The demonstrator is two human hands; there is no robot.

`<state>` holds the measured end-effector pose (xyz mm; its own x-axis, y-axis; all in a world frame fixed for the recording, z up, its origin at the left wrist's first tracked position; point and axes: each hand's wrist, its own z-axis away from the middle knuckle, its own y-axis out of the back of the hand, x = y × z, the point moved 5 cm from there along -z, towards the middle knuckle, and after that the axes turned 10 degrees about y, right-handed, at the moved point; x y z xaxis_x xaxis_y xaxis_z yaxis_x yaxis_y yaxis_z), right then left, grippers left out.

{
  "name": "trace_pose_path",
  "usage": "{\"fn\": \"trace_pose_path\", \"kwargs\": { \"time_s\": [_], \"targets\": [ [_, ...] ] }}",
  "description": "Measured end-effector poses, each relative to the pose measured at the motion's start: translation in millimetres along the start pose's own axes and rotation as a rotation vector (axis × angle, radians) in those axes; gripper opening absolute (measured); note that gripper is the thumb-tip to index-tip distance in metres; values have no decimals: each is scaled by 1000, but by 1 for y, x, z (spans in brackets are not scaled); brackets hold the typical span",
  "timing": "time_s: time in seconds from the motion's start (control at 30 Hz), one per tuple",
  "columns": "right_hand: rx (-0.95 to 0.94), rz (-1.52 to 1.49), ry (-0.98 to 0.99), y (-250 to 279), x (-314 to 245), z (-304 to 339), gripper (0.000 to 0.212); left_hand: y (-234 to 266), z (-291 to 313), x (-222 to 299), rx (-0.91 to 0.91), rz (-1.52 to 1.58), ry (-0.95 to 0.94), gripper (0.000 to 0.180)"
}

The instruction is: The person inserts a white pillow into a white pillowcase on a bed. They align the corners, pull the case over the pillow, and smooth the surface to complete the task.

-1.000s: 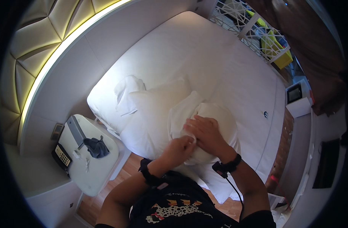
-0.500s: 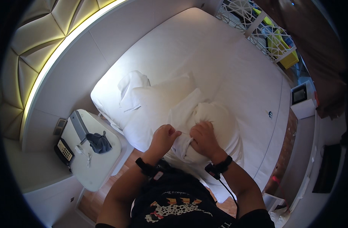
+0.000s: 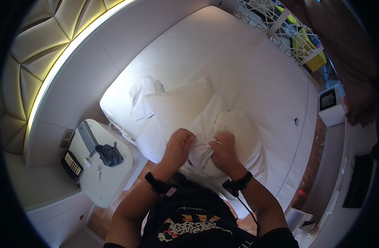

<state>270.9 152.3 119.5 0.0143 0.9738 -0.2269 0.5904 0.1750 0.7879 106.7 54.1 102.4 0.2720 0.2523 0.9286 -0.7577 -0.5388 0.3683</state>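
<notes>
At the near side of the bed, a bulky off-white pillow (image 3: 239, 126) lies partly wrapped in a white pillowcase (image 3: 200, 153). My left hand (image 3: 180, 144) is closed on the pillowcase's gathered edge. Opposite it, my right hand (image 3: 223, 149) grips the same cloth with curled fingers, against the pillow. Between both hands the fabric bunches into folds. The fingertips are partly hidden by the hands and cloth. Another white pillow (image 3: 177, 101) lies just beyond, to the left, with a crumpled white cloth (image 3: 146, 93) at its far end.
A white-sheeted bed (image 3: 264, 82) fills the middle. To the left stands a bedside table (image 3: 108, 182) with a telephone (image 3: 71, 165), a white cable (image 3: 98, 173) and a dark cloth pouch (image 3: 109, 155). A lattice partition (image 3: 276, 29) and a brown curtain (image 3: 338, 53) are at the far right.
My left hand has risen slightly, away from my body. My right hand's fingers have curled tighter, and the cloth between the hands has shifted and folded.
</notes>
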Motion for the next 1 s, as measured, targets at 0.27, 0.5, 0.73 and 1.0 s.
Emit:
{"fn": "trace_pose_path", "kwargs": {
  "time_s": [0.27,0.5,0.73,1.0],
  "targets": [
    [-148,-122,-35,-3,4,-3,29,-5,-4,-46,-167,65,247,14],
    [-197,-27,-90,-6,-5,-1,37,-2,-37,-32,-14,93,123,9],
    [-65,-55,-137,-7,6,12,29,5,-11,21,-148,-22,0,6],
    [-102,-93,-142,-12,4,9,28,-22,-9,-36,-180,-88,98,16]
  ]
}}
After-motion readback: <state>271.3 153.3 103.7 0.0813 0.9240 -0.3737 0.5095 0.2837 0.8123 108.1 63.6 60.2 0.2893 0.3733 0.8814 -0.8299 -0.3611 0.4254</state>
